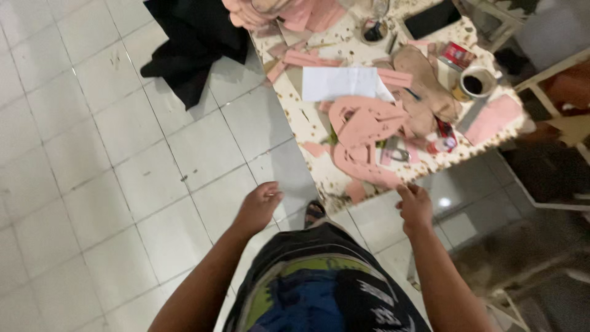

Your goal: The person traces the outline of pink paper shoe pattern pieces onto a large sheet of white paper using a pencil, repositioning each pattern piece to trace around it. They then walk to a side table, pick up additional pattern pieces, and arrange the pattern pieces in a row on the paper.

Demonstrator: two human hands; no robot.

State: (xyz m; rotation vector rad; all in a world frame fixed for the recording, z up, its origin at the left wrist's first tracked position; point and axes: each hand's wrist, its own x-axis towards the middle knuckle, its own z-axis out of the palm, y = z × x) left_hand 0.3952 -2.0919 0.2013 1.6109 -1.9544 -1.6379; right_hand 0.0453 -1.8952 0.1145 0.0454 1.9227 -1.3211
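Both hands are held empty above the floor tiles: the left hand (258,208) loosely curled, the right hand (415,206) with fingers (404,191) loosely spread. The pink cut-outs (362,138) are seen on the table (307,123), just beyond the right hand, the nearer one, their long axis running near to far.

Paper sheet (340,82) on table (307,126), cup (476,83) right, scissors (396,152) nearer.
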